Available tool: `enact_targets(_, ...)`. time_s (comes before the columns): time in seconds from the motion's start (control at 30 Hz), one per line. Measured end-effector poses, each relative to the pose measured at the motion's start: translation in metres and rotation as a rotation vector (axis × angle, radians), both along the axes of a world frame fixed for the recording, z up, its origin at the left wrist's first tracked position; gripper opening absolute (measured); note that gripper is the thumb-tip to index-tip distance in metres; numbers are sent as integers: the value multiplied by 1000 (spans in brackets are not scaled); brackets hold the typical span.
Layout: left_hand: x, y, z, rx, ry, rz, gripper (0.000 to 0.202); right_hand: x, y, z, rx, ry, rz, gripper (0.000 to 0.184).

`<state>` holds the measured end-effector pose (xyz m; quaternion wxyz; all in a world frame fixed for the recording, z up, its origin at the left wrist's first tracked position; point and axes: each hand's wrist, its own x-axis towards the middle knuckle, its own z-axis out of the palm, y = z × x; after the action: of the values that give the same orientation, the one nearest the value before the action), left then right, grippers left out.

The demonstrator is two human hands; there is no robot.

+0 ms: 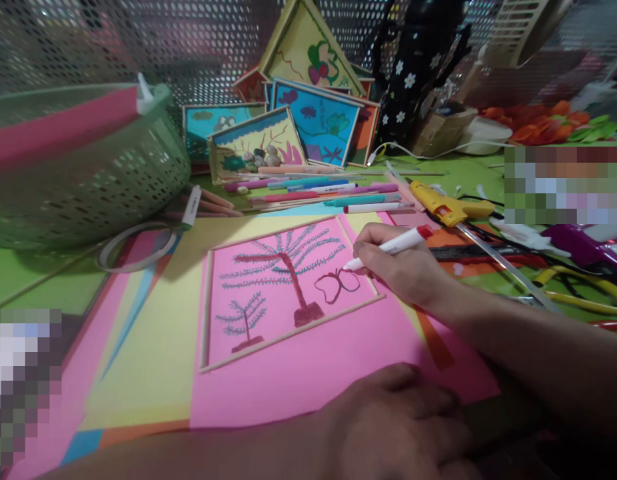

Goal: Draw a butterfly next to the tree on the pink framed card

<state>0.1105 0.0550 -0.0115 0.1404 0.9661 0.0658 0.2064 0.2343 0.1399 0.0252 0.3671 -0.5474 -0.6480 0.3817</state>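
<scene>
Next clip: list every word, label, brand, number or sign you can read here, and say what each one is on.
No text is legible in this view.
White marker in the right hand: no print readable.
Row of pens: dark marks on one barrel, too small to read.
Yellow glue gun: no readable label.
Pink framed sheet: drawings only, no words.
</scene>
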Motion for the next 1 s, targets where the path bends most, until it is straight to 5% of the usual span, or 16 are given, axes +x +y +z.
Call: enact_targets(1.0, -4, -2, -6, 14, -17, 13, 29, -2, 1, 1, 14, -12, -33, 25)
